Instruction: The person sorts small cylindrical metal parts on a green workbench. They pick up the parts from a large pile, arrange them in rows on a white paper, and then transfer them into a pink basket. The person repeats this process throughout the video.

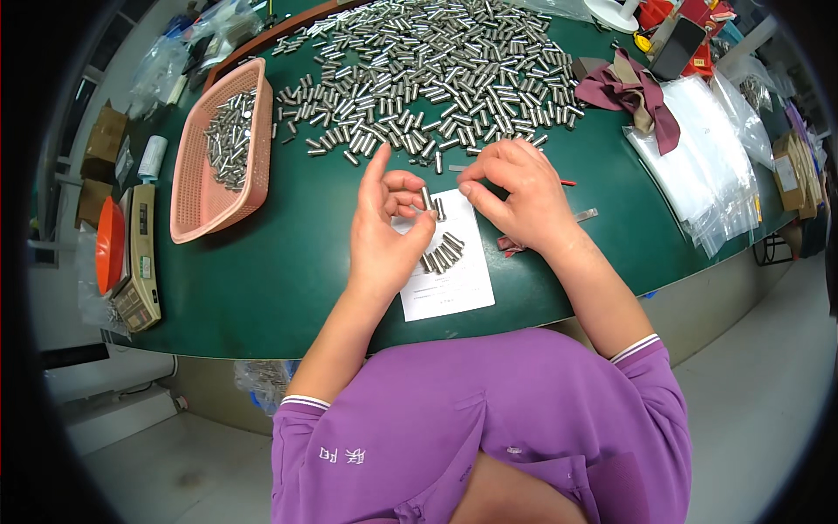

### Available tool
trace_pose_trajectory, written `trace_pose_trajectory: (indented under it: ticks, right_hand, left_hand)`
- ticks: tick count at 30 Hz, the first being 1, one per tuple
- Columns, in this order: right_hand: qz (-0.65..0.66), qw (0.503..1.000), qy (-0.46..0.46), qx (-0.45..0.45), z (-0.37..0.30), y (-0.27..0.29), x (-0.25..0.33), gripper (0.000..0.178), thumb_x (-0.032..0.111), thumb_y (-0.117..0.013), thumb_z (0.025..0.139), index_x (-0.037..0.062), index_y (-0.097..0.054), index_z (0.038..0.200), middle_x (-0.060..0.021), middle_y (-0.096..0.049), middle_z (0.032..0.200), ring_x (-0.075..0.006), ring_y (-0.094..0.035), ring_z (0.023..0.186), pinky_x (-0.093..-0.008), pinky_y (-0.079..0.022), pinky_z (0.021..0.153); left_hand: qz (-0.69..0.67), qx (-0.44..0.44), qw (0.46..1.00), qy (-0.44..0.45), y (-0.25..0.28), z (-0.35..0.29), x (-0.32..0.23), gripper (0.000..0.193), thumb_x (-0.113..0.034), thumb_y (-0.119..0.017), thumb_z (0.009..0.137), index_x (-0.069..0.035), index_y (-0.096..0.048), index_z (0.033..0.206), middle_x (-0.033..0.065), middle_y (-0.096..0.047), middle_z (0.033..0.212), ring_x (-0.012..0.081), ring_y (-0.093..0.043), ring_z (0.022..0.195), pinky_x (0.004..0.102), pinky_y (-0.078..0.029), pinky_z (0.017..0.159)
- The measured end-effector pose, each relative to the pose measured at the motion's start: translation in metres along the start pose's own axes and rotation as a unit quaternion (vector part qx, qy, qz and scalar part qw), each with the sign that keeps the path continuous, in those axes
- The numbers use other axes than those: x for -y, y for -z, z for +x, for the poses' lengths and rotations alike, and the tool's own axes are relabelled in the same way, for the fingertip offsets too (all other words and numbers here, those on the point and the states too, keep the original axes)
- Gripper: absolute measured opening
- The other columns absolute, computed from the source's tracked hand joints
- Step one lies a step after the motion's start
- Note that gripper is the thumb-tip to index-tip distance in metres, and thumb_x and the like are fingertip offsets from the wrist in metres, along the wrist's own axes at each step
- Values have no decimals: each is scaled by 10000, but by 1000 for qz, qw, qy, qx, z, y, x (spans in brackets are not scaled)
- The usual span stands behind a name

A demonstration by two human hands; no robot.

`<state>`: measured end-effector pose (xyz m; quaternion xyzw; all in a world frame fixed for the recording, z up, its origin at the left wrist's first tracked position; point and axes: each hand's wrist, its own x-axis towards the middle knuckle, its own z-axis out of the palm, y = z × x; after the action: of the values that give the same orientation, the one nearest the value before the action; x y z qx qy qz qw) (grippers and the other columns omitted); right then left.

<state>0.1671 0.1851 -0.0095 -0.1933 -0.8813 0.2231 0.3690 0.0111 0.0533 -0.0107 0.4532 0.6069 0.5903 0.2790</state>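
Note:
My left hand [384, 223] is closed on a short shiny metal pin [427, 199], pinched between thumb and fingers above a white printed sheet [449, 301]. Right beside that pin is a second metal pin [440, 209]; I cannot tell whether it is held too. Several more pins [443, 252] lie in a slanting row on the sheet, next to my left thumb. My right hand [517, 188] hovers at the sheet's right edge with thumb and fingertips together; what they hold, if anything, is hidden. A thin grey strip [457, 168] shows by its fingertips.
A large heap of metal pins [436, 61] covers the far part of the green table [288, 297]. At left stand a pink basket [188, 205] with pins and a scale [140, 262]. Plastic bags [698, 166] and a maroon cloth [633, 92] lie at right.

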Motion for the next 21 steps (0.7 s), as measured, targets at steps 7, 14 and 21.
trace_pose_trajectory:
  ticks: [7,14,21]
  right_hand:
    - [74,996,-20,55,-2,-3,9,77,201,-751,771,158,-706,816,7,-610,853,-224,-581,864,-380,-452,808]
    - [84,995,-14,43,-1,-2,7,73,198,-745,772,158,-710,821,10,-608,853,-216,-576,852,-380,-451,805]
    - [67,997,-5,25,1,-1,6,82,192,-749,766,146,-709,821,-10,-615,836,-232,-587,846,-391,-461,789]
  left_hand:
    - [-36,13,999,1,-6,-3,2,892,112,-648,783,-37,-195,1537,116,-580,1139,134,-602,926,270,-499,828]
    - [-119,16,993,11,-7,-2,4,884,119,-636,799,-40,-181,1540,142,-565,1168,151,-602,946,286,-508,839]
    - [-208,25,976,62,-3,-2,7,720,134,-645,819,24,-332,1458,135,-581,1160,148,-613,992,277,-521,871]
